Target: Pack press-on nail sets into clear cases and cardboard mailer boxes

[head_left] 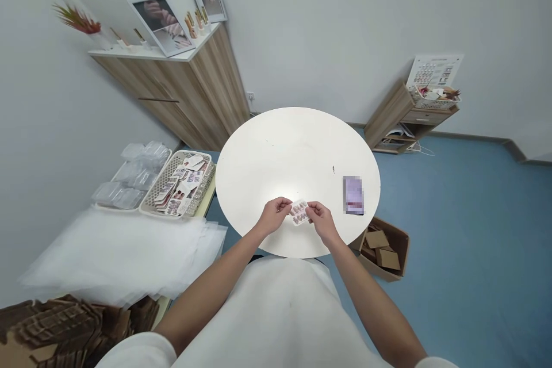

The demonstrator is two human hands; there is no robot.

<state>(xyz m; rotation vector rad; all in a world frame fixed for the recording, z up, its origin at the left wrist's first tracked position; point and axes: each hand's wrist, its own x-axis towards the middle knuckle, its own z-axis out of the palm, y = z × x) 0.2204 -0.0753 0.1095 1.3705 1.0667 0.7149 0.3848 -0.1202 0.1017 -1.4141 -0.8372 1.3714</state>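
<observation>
Between my two hands is a small white card of press-on nails [299, 212], with several pinkish nails in two rows. My left hand [275, 214] pinches its left edge between thumb and fingers. At the right edge, my right hand [321, 220] pinches it too. The card is held over the near part of a round white table [259, 149]. Right of my hands, a blurred purple rectangular item [353, 194] lies on the tabletop, and a tiny dark thing [333, 169] lies farther back.
To the left stand a white basket [206, 195] of printed cards, clear plastic boxes [125, 184] and translucent bags [112, 253]. Below them are stacked cardboard pieces [64, 328]. A carton [403, 256] sits on the floor at right. Behind are a wooden cabinet [207, 92] and small shelf unit [390, 106].
</observation>
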